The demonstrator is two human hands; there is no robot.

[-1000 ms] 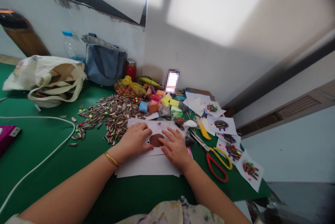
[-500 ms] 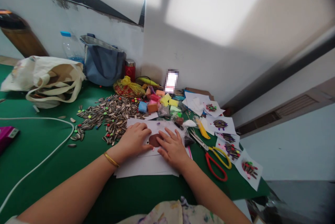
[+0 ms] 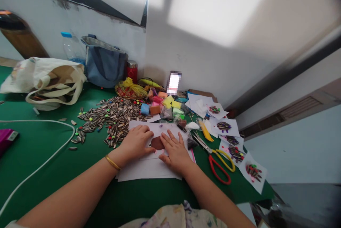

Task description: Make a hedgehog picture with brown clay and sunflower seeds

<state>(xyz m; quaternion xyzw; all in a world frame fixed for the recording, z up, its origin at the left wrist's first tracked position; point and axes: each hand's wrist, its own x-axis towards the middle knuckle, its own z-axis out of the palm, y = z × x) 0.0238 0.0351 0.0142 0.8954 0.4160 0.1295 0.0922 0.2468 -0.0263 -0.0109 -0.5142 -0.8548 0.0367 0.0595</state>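
A flat brown oval of modelling clay (image 3: 157, 143) lies on a stack of white paper (image 3: 149, 171) in front of me. A small dark dot shows at its left end, and small pink bits lie just below it. My left hand (image 3: 137, 142) rests on the paper at the clay's left side, fingers apart and slightly bent, its thumb near the lower edge. On the other side my right hand (image 3: 174, 149) lies with fingers spread, the fingertips at the clay's right edge. Neither hand holds anything.
Sunflower seeds (image 3: 119, 114) are heaped to the left, with clay blocks (image 3: 156, 110) behind the paper. Scissors (image 3: 213, 151) and finished seed pictures (image 3: 254, 171) lie right. A blue bag (image 3: 105, 66), red flask (image 3: 132, 71) and phone (image 3: 174, 83) stand at the back; a white cable (image 3: 42, 165) curves left.
The right hand's fingers have shifted slightly right and up, uncovering more of the brown clay. The left hand stays nearly still.
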